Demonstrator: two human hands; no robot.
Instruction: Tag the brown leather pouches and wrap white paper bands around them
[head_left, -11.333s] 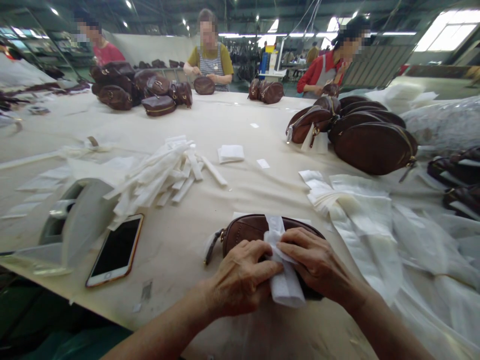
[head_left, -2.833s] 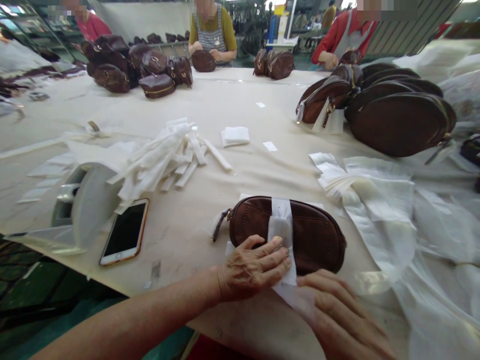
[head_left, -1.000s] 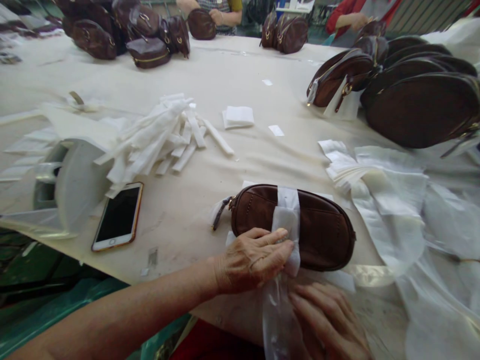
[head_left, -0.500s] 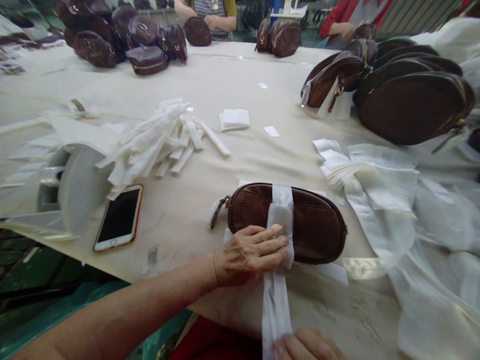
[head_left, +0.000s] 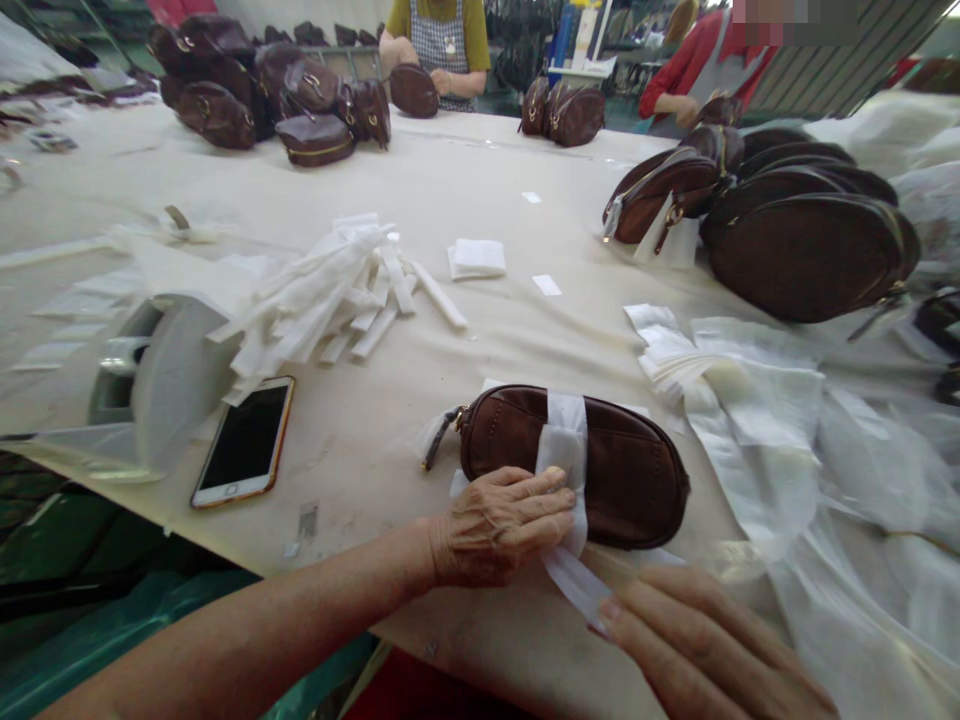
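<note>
Two bare hands meet at the near edge of a cloth-covered bench (head_left: 480,330), where an oval pouch (head_left: 630,475) of grained brown leather lies on its side, its zip pull pointing toward the left edge. A band of soft white tissue strip (head_left: 564,440) crosses the pouch's middle and trails off its near side as a flat tail. The left hand (head_left: 499,525) lies flat with fingers extended, pressing the band against the leather and closed on nothing. The right hand (head_left: 697,650), fingers outstretched, meets the tail's end at its fingertips; whether it pinches the tissue cannot be told. Toward the left edge rest a glossy black-screened phone (head_left: 244,440) and a loose heap of narrow white slips (head_left: 330,290). Toward the right edge lie fanned translucent sheets (head_left: 750,400) and larger smooth, rounded brown bags (head_left: 810,255).
</note>
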